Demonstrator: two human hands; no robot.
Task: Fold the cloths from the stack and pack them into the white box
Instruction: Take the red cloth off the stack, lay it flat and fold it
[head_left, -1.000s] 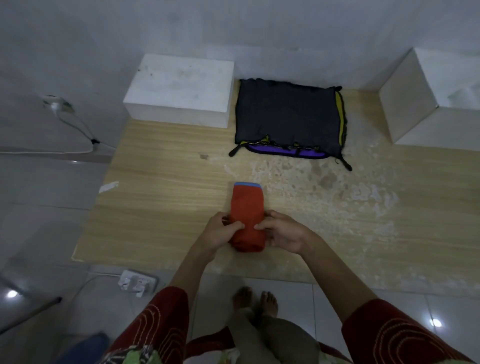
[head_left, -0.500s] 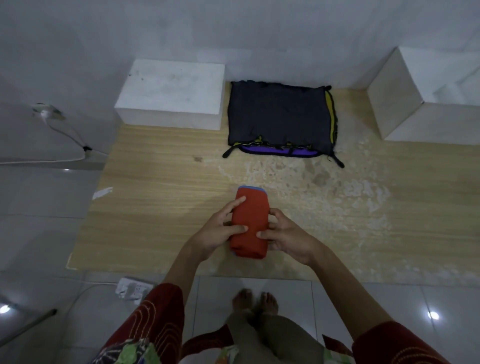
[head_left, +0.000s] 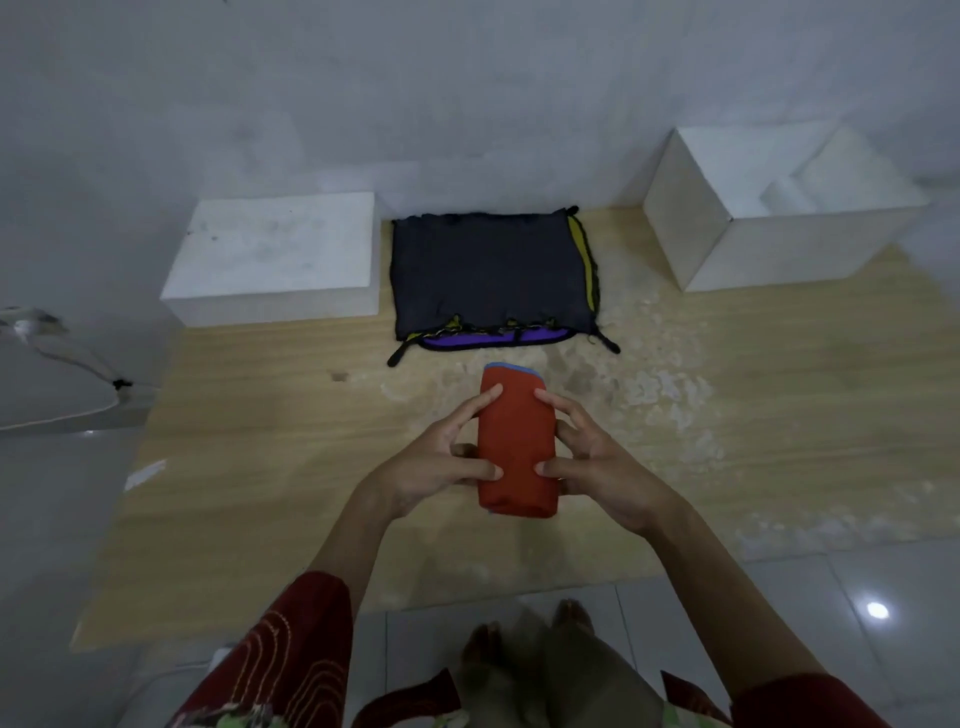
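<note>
Red cloth (head_left: 517, 441) folded into narrow bundle, just in front of stack (head_left: 491, 275); left hand (head_left: 441, 462) and right hand (head_left: 597, 462) gripped its long sides. Not yet packed: white box (head_left: 779, 249) stood right of stack. Stack remained to fold.

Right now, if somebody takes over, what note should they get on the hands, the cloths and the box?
The left hand and right hand grip the folded red cloth by its sides, over the wooden board.
The stack of cloths: far middle, dark one on top. The white box: far right, open.
Done: red cloth folded.
To do: pack it, then fold the stack.
</note>
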